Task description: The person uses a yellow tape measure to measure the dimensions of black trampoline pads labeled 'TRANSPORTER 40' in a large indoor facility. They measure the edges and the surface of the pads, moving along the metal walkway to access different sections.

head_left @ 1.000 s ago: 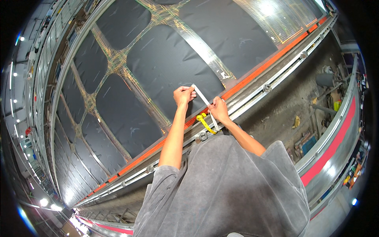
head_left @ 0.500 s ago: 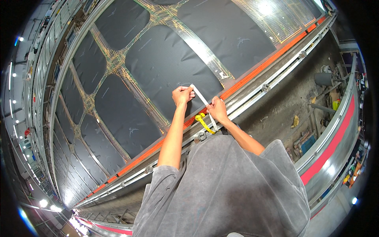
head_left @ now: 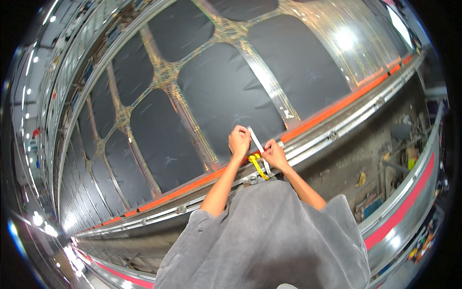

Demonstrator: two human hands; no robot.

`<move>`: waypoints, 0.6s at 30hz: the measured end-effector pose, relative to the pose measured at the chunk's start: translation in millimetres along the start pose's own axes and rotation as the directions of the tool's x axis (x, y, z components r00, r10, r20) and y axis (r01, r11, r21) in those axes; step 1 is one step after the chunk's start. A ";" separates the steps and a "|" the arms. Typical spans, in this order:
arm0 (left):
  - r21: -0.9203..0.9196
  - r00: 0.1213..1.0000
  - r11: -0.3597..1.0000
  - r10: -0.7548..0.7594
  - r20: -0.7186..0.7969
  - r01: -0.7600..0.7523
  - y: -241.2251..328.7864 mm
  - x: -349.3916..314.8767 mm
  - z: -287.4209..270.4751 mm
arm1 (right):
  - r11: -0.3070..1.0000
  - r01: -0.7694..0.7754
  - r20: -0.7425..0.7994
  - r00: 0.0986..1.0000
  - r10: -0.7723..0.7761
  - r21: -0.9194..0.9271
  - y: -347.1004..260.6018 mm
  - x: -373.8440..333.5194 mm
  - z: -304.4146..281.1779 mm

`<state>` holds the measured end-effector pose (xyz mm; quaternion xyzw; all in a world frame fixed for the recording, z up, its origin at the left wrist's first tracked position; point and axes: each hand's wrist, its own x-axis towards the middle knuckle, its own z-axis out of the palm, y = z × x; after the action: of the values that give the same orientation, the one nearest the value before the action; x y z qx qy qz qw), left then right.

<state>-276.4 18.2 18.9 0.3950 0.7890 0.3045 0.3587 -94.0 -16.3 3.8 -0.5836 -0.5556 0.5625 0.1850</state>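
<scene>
My left hand [head_left: 239, 141] is over the near edge of a large black panel [head_left: 216, 86], its fingers pinched at the far end of a narrow white strip [head_left: 256, 139]. To the right, my right hand [head_left: 274, 153] has closed fingers on the same strip, farther down. From there the strip runs on toward my body, past the metal rail. Between my forearms, a yellow strap-like piece [head_left: 258, 166] hangs at the rail beside the strip. Whether the strip is tape or something stiffer I cannot tell.
Clear bands with green and orange lines [head_left: 166, 72] divide the black panels. An orange-red strip [head_left: 332, 112] edges the surface, with a metal rail [head_left: 313, 144] running along it. Brackets and loose parts lie below right, near a grey barrier with a red stripe [head_left: 399, 214].
The view has shifted, so the surface and both hands appear lower and further right. My left hand has come slightly nearer the panel edge. Both hands still hold the white strip.
</scene>
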 end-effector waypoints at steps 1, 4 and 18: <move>0.004 0.999 0.999 0.036 -0.020 -0.036 -4.8 -13.2 -5.3 | 1.000 -0.007 0.055 0.998 0.005 0.030 -2.7 -1.9 -0.4; 0.008 0.997 0.997 0.076 -0.031 -0.076 -27.0 -52.2 -24.3 | 1.000 0.022 0.298 0.954 -0.026 0.016 -26.0 -16.9 -7.0; -0.697 0.945 0.651 -0.303 0.123 0.300 -85.6 -144.2 -70.5 | 0.959 0.285 0.940 0.326 -0.100 0.003 -136.8 -62.4 31.4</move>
<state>-305.9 -160.1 39.7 0.0898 0.6667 0.5202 0.5262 -165.7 -39.7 137.7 -0.1025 -0.6704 0.7202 -0.1464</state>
